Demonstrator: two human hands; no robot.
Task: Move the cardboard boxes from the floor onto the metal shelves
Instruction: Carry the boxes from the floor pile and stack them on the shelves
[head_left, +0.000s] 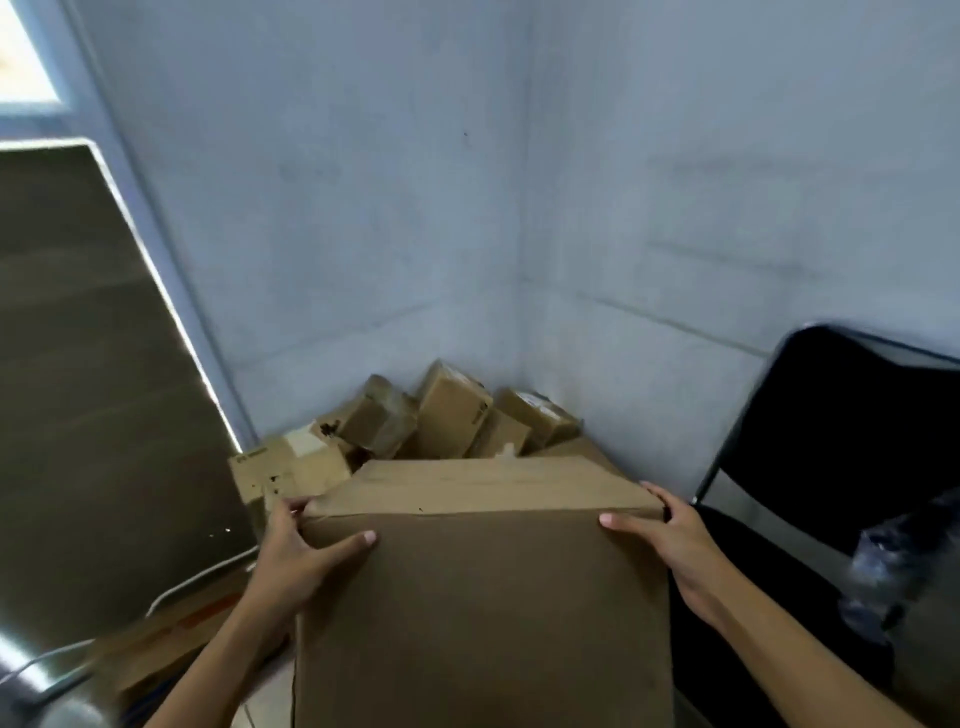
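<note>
Lower left of centre, my left hand (298, 556) clasps the big cardboard box (483, 597) at its top left corner, thumb on the near face; at right, my right hand (670, 545) clasps the opposite corner. It fills lower centre. I judge it stiff, smooth-sided, possibly heavy; gripping lower would hold better.

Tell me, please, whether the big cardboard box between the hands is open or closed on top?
Closed. The big box shows its top flaps lying flat, meeting along a seam, with the left hand and right hand gripping its upper corners.
</note>
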